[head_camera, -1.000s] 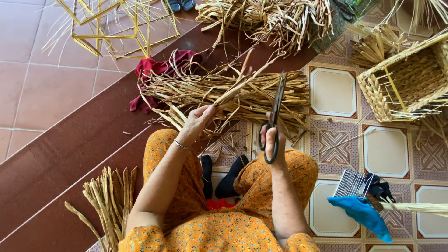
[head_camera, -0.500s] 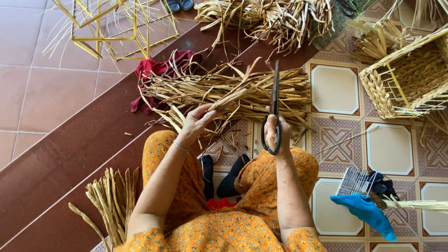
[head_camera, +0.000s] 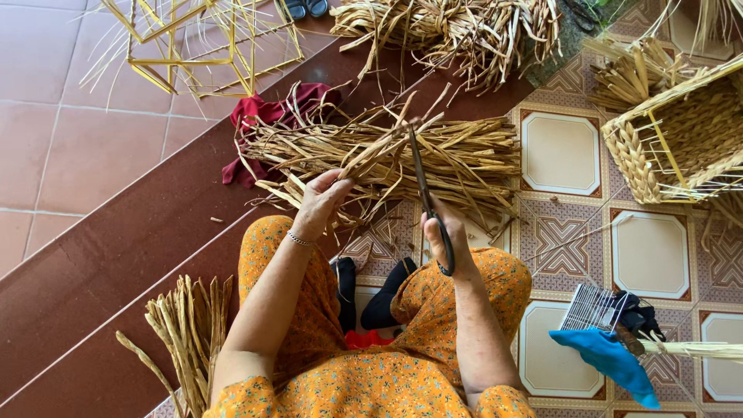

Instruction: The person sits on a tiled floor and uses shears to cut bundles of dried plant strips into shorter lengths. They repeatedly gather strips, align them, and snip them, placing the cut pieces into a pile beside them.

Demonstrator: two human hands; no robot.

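A person in an orange floral dress sits on the tiled floor, a small sheaf of dried stalks lying by the left side and a blue cloth beside a small wire rack to the right. The right hand holds long dark scissors, fingers through the loops, blades nearly together and pointing up into a bundle of straw. The left hand has its fingers curled around a few strands at the bundle's near edge. The bundle lies across the floor just in front of the knees, partly over a red cloth. To the right stands a half-woven basket on a yellow frame. Farther off, a bare yellow wire frame rests on the pink tiles, and a second heap of straw sprawls at the top.
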